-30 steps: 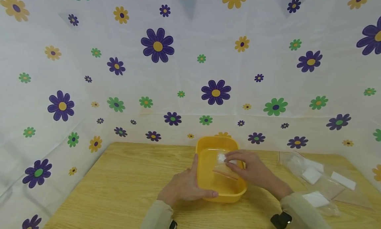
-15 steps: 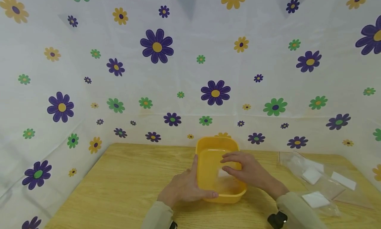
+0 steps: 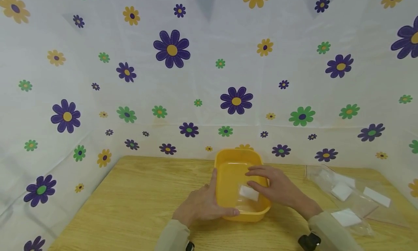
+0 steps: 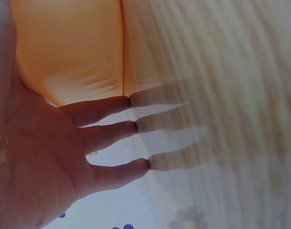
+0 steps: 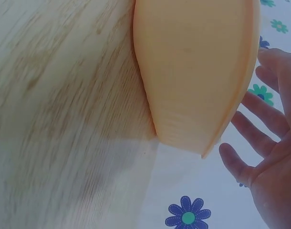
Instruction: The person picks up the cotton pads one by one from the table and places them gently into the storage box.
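A yellow plastic tub point(image 3: 238, 156) stands on the table, its inside facing me in the head view. In it lies a small clear plastic bag with a white rectangular piece point(image 3: 249, 193). My left hand point(image 3: 197, 206) rests against the tub's near left corner, thumb on the front rim. In the left wrist view its fingers point(image 4: 112, 176) are straight, tips touching the tabletop. Over the tub's right rim reaches my right hand point(image 3: 277, 185), fingers loosely bent and apart, holding nothing. In the right wrist view, fingers point(image 5: 260, 136) of that hand show beside the tub's outer wall.
Several clear plastic bags point(image 3: 356, 204) with white rectangular pieces lie partly overlapping on the right of the wooden table point(image 3: 137, 196). A white sheet printed with flowers point(image 3: 202, 80) hangs behind the table and along its sides.
The right hand has let go of the small bag, which dropped lower inside the tub, nearer its front end. My left hand and the tub have stayed put.
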The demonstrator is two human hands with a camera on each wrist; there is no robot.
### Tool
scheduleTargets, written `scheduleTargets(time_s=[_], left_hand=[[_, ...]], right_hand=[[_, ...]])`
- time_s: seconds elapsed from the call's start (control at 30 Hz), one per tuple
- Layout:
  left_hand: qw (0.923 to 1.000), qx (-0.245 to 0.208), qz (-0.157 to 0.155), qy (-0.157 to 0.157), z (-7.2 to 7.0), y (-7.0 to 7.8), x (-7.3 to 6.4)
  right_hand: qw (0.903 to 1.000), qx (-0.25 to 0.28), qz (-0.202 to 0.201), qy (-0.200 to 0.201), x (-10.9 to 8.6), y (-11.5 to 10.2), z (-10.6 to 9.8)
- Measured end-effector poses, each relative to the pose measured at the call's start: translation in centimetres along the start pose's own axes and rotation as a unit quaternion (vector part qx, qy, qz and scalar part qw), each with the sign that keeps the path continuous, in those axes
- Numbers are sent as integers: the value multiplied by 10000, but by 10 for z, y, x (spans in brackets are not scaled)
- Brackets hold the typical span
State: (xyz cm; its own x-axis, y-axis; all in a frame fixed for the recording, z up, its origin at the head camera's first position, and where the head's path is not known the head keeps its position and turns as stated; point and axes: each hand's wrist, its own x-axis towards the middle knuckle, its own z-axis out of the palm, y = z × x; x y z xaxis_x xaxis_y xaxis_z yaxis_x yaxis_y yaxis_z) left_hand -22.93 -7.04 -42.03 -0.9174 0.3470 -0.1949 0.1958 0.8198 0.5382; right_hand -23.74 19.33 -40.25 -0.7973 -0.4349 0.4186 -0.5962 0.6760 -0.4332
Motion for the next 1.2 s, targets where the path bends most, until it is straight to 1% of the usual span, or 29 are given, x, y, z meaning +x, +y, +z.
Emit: scheduleTargets(time_s=[0.23, 0.43, 0.67, 0.77, 0.9, 1.07, 1.2], left_hand=[[10000, -37, 34, 6, 0, 0, 0], [10000, -84, 39, -5, 0, 0, 1], [9999, -131, -15, -33, 1, -1, 1], [9999, -151, -57, -57, 1, 0, 2], [9998, -185, -102, -65, 1, 0, 1], [9997, -210, -84, -36, 0, 0, 1], [9998, -187, -41, 0, 1, 0, 1]], right_hand=[[9987, -445, -160, 204, -10, 3, -8], [9961, -821, -197, 243, -21, 8, -17], [9920, -1238, -8, 238, -32, 13, -29], [9875, -1538, 134, 307, -37, 15, -34], [9821, -1821, 382, 283, -45, 18, -42], [9796, -1891, 631, 249, -57, 23, -51], [9781, -1946, 602, 433, -65, 29, -56]])
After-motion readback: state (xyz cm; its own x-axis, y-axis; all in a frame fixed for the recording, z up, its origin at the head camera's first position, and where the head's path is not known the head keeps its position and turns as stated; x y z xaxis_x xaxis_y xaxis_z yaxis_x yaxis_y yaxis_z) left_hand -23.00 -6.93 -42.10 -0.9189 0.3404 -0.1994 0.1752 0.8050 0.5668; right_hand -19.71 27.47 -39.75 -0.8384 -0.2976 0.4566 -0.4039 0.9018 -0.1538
